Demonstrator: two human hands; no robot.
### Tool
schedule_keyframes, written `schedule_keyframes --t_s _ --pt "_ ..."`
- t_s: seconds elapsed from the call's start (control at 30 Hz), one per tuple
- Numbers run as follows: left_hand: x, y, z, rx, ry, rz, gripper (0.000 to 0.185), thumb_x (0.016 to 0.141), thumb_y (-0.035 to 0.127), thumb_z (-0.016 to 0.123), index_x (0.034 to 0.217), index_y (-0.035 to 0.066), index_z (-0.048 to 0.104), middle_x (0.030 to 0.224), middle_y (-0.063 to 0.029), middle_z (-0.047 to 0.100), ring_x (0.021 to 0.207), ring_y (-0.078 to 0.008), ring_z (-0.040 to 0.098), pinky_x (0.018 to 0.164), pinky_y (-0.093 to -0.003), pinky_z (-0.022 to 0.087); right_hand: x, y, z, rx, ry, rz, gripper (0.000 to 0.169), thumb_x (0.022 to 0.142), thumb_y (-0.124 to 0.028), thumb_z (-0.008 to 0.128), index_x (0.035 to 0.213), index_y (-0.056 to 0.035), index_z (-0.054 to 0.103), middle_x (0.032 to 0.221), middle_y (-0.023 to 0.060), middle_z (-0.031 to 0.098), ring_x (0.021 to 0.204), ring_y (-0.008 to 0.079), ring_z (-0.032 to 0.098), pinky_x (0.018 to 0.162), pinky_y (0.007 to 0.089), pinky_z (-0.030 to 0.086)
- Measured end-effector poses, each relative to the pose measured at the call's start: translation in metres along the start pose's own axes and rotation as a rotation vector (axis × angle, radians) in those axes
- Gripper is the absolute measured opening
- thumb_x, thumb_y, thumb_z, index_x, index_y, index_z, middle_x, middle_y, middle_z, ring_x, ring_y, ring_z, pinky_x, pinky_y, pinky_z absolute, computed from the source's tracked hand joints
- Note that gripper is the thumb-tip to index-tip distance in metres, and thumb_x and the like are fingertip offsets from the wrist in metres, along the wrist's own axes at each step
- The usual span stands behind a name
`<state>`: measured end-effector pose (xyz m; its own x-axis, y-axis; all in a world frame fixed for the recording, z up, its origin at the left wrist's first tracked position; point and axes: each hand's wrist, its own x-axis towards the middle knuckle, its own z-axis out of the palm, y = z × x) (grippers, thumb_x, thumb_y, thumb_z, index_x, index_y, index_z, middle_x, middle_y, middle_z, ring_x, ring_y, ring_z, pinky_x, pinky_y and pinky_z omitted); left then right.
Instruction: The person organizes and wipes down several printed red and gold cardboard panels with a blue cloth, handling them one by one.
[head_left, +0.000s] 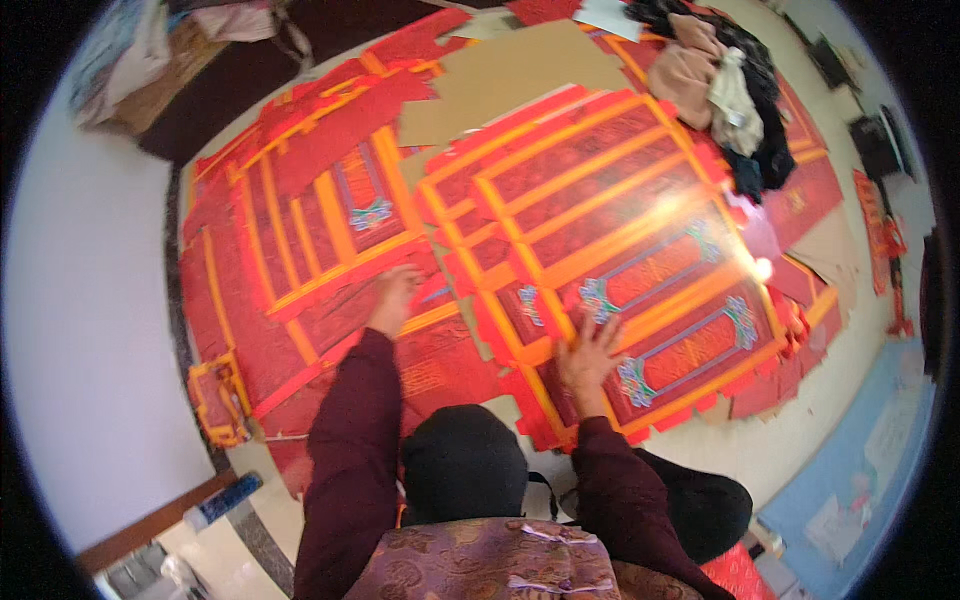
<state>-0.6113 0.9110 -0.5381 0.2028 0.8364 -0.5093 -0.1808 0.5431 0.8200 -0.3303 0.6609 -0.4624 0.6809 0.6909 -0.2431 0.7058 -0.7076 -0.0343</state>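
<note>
My right hand lies with its fingers spread on a red printed cardboard sheet, which bears orange bands, maroon panels and blue-green floral ends. This sheet overlaps a similar one, whose edge shows along its left side. My left hand is over the red sheets to the left, its fingers bent and blurred. Whether it holds anything is unclear. Just right of its fingers is a small blue pointed shape. Beyond that hand lies another red sheet with orange strips.
Plain brown cardboard lies at the far side. Dark, pink and white clothes are heaped at the upper right. A small red-and-orange box stands by the left wall. A blue cover spreads at the lower right.
</note>
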Motion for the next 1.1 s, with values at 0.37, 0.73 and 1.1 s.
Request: schedule_keyframes --t_s 0.37,0.73,1.1 --pt "-0.058 -0.057 0.081 0.304 -0.05 -0.345 0.043 0.083 0.017 0.062 0.123 0.006 0.052 0.099 -0.0024 0.055 0.094 -0.0156 0.053 0.087 -0.0421 0.046 0.088 0.038 -0.016 0.202 0.554 -0.02 0.055 0.081 -0.036 0.062 0.128 -0.0093 0.053 0.134 0.0196 0.047 0.126 0.0381 0.041 0.101 0.0536 0.031" --pt "-0.093 -0.076 0.11 0.29 0.158 -0.33 0.072 0.074 0.011 0.067 0.138 0.004 0.034 0.126 -0.0127 0.042 0.109 -0.0269 0.048 0.087 -0.0464 0.044 0.276 0.225 -0.131 -0.194 0.069 0.061 0.086 0.083 -0.06 0.049 0.144 -0.0013 0.034 0.152 0.0252 0.022 0.138 0.0471 0.023 0.116 0.0498 0.006" --pt "-0.098 -0.082 0.162 0.224 0.235 -0.265 0.08 0.073 0.008 0.071 0.14 0.012 0.029 0.108 -0.0076 0.049 0.094 -0.0184 0.052 0.077 -0.038 0.049 0.281 0.186 -0.126 -0.08 0.034 0.218 0.084 0.078 -0.062 0.059 0.142 -0.0111 0.038 0.126 0.0221 0.057 0.12 0.0387 0.051 0.099 0.0629 0.032"
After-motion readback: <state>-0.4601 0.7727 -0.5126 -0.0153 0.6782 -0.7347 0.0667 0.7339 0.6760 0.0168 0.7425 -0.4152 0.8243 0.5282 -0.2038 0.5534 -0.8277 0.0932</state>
